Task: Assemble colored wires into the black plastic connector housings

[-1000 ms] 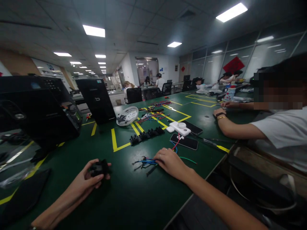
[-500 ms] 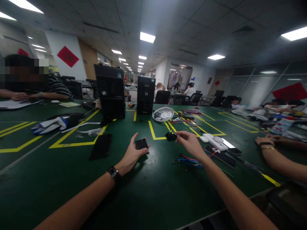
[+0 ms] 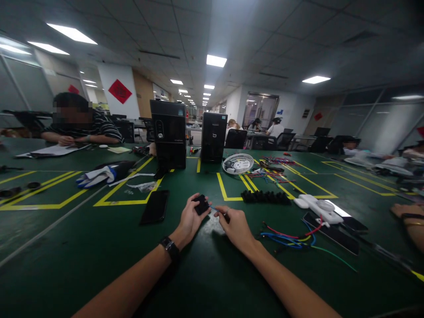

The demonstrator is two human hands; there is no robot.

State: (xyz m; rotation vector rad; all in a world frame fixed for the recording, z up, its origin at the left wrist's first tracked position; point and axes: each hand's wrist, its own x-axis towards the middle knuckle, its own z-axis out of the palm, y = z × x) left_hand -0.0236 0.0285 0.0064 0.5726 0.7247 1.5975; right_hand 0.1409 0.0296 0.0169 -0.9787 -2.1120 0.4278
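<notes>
My left hand (image 3: 191, 221) is closed around a small black block (image 3: 201, 205), perhaps a plastic connector housing; its exact kind is too small to make out. Close beside it, my right hand (image 3: 234, 224) pinches a blue wire (image 3: 213, 207) whose end points at the block's right side. Whether the wire's tip touches or enters the block I cannot tell. Right of my right hand lies a loose bunch of wires (image 3: 288, 238), blue, red, yellow and green. Beyond both hands stands a row of similar black blocks (image 3: 265, 197).
A black phone (image 3: 155, 206) lies left of my hands. To the right are a white power bank-like device (image 3: 319, 208) and another phone (image 3: 331, 233). Farther back stand a white basket (image 3: 237, 164) and two black computer towers (image 3: 168, 134). A person (image 3: 82, 123) sits across at the left.
My right hand has left the wire bunch with a blue wire and come leftward to the black block in my left hand. The view has swung left.
</notes>
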